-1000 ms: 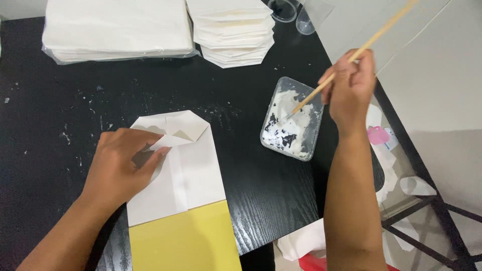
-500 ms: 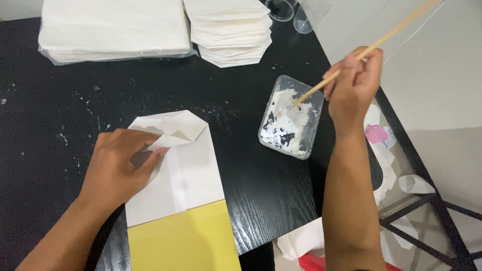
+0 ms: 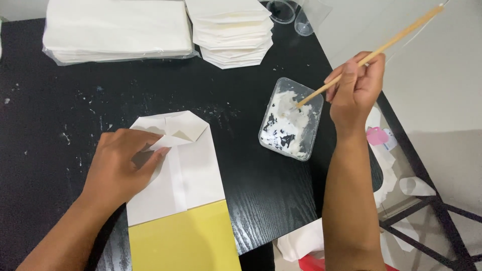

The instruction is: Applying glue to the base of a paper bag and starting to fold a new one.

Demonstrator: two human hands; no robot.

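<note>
paper bag, white with a yellow lower part, lies flat on the black table; it looks light and creases easily. left hand presses it flat, fingers spread. right hand pinches a thin wooden stick, its tip in the clear glue tray. stacks of white paper lie behind, well apart.

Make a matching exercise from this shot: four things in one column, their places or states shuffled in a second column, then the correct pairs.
Things
1. paper bag
2. wooden stick
3. clear plastic tray
4. stack of folded white papers

Places or states
A. holds white paste, on the black table
B. at the table's far edge
C. pinned flat under the left hand
D. held in the right hand, tip in the paste

Pairs: 1-C, 2-D, 3-A, 4-B
</note>
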